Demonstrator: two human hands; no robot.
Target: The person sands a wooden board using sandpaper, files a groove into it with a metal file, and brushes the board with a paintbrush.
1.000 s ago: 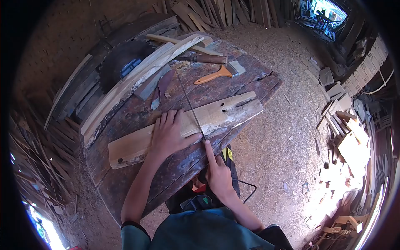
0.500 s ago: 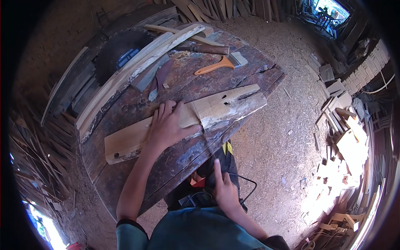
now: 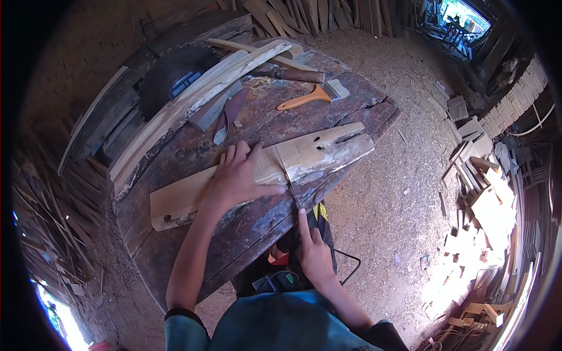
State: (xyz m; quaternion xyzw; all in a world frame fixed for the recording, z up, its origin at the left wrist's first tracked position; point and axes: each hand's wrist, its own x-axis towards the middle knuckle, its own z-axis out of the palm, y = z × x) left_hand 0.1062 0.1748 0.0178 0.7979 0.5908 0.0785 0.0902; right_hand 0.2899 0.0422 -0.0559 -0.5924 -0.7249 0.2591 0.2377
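A pale wooden board (image 3: 304,149) with rough, bark-like edges lies across the dark worktable. My left hand (image 3: 231,178) presses on its middle with fingers spread and the thumb pointing toward a thin saw blade (image 3: 280,155). The blade, seen nearly edge-on, crosses the board just right of that thumb. At the near side of the table, my right hand (image 3: 315,257) is closed around the saw's handle, which the hand mostly hides. Its index finger stretches forward along the blade.
An orange-handled brush (image 3: 307,96) lies beyond the board on the worktable (image 3: 175,152). Long wood pieces (image 3: 199,96) rest at the far left, near a large dark circular blade (image 3: 170,76). Sawdust covers the floor (image 3: 386,205), and scrap wood (image 3: 486,205) is piled at right.
My right hand has moved forward, taking the saw farther across the board. My left hand keeps its place on the wood. The whole view has shifted slightly.
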